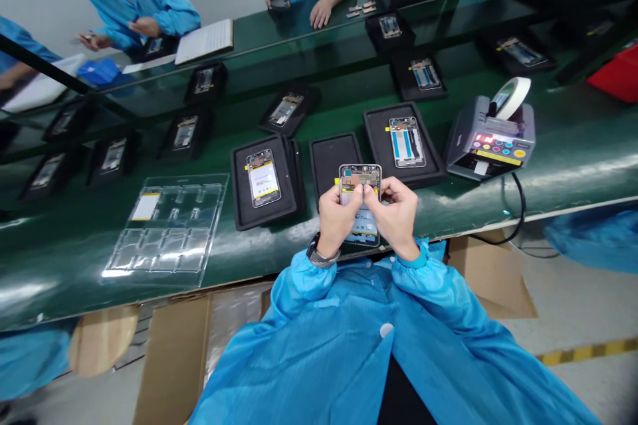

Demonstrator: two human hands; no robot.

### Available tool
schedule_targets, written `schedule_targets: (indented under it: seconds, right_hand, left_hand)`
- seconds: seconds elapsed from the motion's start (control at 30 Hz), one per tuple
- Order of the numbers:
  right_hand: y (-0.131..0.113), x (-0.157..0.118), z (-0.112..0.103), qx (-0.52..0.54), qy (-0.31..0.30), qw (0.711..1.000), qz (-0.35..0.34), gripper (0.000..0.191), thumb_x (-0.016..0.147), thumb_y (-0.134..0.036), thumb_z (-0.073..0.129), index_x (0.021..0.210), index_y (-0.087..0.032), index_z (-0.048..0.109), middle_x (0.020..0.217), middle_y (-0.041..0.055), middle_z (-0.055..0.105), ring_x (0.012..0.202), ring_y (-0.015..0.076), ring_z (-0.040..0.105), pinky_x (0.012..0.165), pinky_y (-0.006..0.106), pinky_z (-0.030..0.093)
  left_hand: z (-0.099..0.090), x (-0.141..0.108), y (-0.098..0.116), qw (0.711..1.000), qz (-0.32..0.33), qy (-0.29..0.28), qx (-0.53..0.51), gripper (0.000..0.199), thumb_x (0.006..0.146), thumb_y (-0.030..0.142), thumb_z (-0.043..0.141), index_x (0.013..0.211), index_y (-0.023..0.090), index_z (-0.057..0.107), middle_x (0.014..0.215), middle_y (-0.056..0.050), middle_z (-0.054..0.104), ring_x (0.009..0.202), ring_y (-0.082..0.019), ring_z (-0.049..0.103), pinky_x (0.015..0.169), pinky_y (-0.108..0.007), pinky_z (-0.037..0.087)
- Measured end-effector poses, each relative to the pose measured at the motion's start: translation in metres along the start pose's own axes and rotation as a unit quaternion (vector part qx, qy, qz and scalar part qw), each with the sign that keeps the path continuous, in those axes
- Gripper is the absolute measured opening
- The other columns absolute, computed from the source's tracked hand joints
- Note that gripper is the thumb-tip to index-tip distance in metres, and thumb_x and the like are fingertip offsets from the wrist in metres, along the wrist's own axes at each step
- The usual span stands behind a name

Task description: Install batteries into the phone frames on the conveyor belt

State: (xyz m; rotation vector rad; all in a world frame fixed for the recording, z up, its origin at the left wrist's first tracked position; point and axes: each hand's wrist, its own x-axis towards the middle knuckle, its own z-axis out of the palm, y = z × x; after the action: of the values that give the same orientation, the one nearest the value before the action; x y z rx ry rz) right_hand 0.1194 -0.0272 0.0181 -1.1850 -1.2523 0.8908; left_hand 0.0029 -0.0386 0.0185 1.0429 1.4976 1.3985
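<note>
An opened smartphone (367, 176) with its circuit board and battery showing is held between my two hands near the bench edge. My left hand (339, 211) grips its left side, and my right hand (396, 212) grips its right side. Both thumbs press side by side on the phone's upper middle, hiding what lies beneath them. Just behind the phone is a black foam tray (329, 153). To the left, another opened phone (263, 179) with a white battery rests on stacked black trays (244, 209). On the right, a phone frame (407, 141) with blue strips lies in another black tray (373, 123).
A tape dispenser (491, 139) with a white roll stands at the right, its cable hanging over the edge. A clear plastic tray (164, 239) holding one battery (146, 206) lies left. Farther back, several phones in black trays line the green bench (239, 96). Co-workers in blue sit opposite.
</note>
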Motion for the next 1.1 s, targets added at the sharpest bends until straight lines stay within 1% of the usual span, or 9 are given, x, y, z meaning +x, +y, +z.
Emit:
schedule_targets:
  seconds: [0.2,0.3,0.33,0.4,0.47,0.5,0.63,0.93,1.1]
  right_hand:
    - [0.004,0.002,0.002,0.034,-0.058,0.996,0.051,0.038,0.088,-0.051,0.072,0.07,-0.021,0.057,0.063,-0.0026,0.057,0.059,0.0117,0.049,0.055,0.025,0.039]
    - [0.002,0.005,-0.017,0.027,-0.085,0.995,0.049,0.036,0.091,-0.052,0.071,0.078,-0.019,0.066,0.068,-0.0004,0.065,0.063,0.0134,0.058,0.06,0.026,0.046]
    - [0.004,0.008,-0.03,0.016,-0.057,0.997,0.049,0.035,0.091,-0.053,0.071,0.083,-0.019,0.069,0.071,0.0007,0.068,0.065,0.0145,0.062,0.062,0.026,0.049]
    - [0.013,0.017,-0.065,-0.025,0.078,0.996,0.044,0.034,0.089,-0.053,0.074,0.087,-0.019,0.071,0.071,0.0019,0.071,0.065,0.0163,0.066,0.063,0.028,0.053]
    - [0.029,0.031,-0.107,-0.077,0.25,0.964,0.038,0.033,0.085,-0.05,0.077,0.081,-0.018,0.069,0.064,0.0015,0.068,0.058,0.0164,0.065,0.057,0.028,0.051]
    - [0.039,0.039,-0.126,-0.091,0.298,0.949,0.05,0.032,0.084,-0.048,0.078,0.078,-0.018,0.068,0.062,0.0017,0.067,0.054,0.0163,0.063,0.053,0.027,0.049]
    - [0.068,0.063,-0.17,-0.087,0.31,0.937,0.132,0.031,0.083,-0.043,0.078,0.072,-0.016,0.067,0.059,0.0042,0.068,0.044,0.0151,0.059,0.04,0.025,0.041]
    - [0.067,0.075,-0.158,-0.049,0.309,0.932,0.181,0.016,0.083,-0.016,0.074,0.069,-0.015,0.068,0.057,0.0039,0.068,0.043,0.0135,0.061,0.037,0.022,0.041]
    - [0.062,0.076,-0.158,-0.031,0.31,0.932,0.183,0.016,0.083,-0.009,0.072,0.069,-0.015,0.068,0.053,0.0022,0.065,0.043,0.0138,0.061,0.039,0.023,0.041]
  left_hand:
    - [0.0,0.005,-0.012,0.996,-0.053,-0.04,-0.053,0.049,0.078,0.059,0.084,0.089,0.012,0.078,0.08,-0.004,0.074,0.065,-0.012,0.06,0.058,-0.021,0.045]
    - [0.003,0.008,-0.019,0.991,-0.083,-0.04,-0.093,0.052,0.076,0.062,0.087,0.087,0.012,0.077,0.076,-0.003,0.072,0.061,-0.011,0.059,0.055,-0.019,0.044]
    - [0.004,0.009,-0.021,0.989,-0.099,-0.035,-0.109,0.053,0.074,0.062,0.088,0.087,0.012,0.077,0.075,-0.002,0.072,0.06,-0.011,0.059,0.054,-0.019,0.045]
    - [0.006,0.011,-0.023,0.981,-0.134,-0.021,-0.141,0.054,0.07,0.062,0.09,0.087,0.013,0.076,0.072,-0.001,0.071,0.057,-0.011,0.061,0.052,-0.02,0.047]
    - [0.007,0.013,-0.024,0.974,-0.158,-0.005,-0.161,0.053,0.068,0.061,0.092,0.084,0.013,0.073,0.067,0.0,0.068,0.056,-0.013,0.063,0.051,-0.02,0.048]
    - [0.007,0.014,-0.024,0.972,-0.163,0.001,-0.167,0.053,0.068,0.06,0.092,0.083,0.014,0.073,0.066,0.0,0.068,0.057,-0.013,0.064,0.051,-0.021,0.049]
    - [0.011,0.016,-0.024,0.969,-0.156,0.008,-0.189,0.054,0.07,0.061,0.091,0.089,0.013,0.074,0.069,-0.001,0.07,0.063,-0.015,0.069,0.056,-0.022,0.053]
    - [0.012,0.015,-0.024,0.97,-0.155,0.0,-0.186,0.057,0.068,0.063,0.092,0.089,0.013,0.076,0.072,-0.001,0.071,0.059,-0.012,0.065,0.054,-0.021,0.052]
    - [0.004,0.014,-0.026,0.964,-0.148,-0.026,-0.22,0.058,0.074,0.065,0.089,0.1,0.014,0.077,0.083,-0.005,0.077,0.076,-0.019,0.075,0.069,-0.027,0.06]
